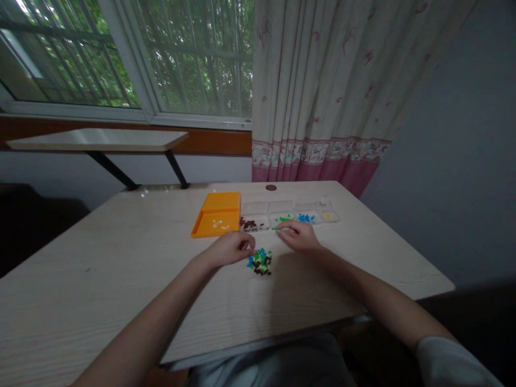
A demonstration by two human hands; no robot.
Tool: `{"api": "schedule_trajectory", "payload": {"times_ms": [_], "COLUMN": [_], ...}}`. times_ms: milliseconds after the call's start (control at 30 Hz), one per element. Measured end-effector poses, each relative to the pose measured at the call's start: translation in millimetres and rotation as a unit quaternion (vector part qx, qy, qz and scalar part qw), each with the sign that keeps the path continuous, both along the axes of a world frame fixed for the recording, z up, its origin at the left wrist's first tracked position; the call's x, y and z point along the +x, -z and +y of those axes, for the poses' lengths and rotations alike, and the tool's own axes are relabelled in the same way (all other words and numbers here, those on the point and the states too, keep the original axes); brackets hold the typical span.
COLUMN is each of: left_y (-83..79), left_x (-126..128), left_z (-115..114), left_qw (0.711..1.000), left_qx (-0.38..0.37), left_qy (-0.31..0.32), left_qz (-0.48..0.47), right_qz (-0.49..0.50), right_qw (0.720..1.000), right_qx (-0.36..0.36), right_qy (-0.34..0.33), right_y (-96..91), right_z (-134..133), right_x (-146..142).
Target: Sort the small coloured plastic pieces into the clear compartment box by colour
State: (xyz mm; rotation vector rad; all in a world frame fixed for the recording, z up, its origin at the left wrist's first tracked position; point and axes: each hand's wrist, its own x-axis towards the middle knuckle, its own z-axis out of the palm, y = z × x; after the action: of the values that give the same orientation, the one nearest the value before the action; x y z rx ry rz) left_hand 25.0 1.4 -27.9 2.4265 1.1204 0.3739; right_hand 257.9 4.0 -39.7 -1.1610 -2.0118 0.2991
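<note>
A small mixed pile of blue, green, brown and pale pieces (260, 261) lies on the table. At its upper left edge is my left hand (231, 248), fingers curled and thumb tip close to the index finger; anything between them is too small to make out. My right hand (299, 236) pinches a small green piece (274, 228) at the front edge of the clear compartment boxes (264, 230). Brown pieces (250, 223) fill the left compartment, green pieces (284, 219) the one beside it, then blue pieces (306, 217) and a few yellow pieces (327, 215) at the right.
An open orange case (221, 201) with a few white pieces (217, 223) stands left of the clear boxes. A raised shelf (100, 140) on black legs is at the back left of the table (133, 258). Behind are a window and a curtain (314, 107).
</note>
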Motion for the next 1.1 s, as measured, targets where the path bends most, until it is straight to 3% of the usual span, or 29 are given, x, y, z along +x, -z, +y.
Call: {"api": "schedule_trajectory", "payload": {"times_ms": [233,467,1100], "left_y": [-1.8,-2.4,-6.7], "left_x": [-3.7,-10.7,-11.7], "left_z": [0.3,3.6,2.5], "left_qw": [1.000,0.996,0.996], "left_qx": [-0.001,-0.015,0.036], "left_qy": [0.017,0.073,0.078], "left_qz": [-0.024,-0.046,0.000], "right_qz": [0.021,0.031,-0.023], "right_qw": [0.999,0.998,0.985], "right_qx": [0.011,0.027,0.001], "right_qy": [0.024,0.053,0.173], "right_y": [-1.4,-4.3,5.4], "right_z": [1.0,5.3,35.4], "right_x": [3.1,10.2,34.8]}}
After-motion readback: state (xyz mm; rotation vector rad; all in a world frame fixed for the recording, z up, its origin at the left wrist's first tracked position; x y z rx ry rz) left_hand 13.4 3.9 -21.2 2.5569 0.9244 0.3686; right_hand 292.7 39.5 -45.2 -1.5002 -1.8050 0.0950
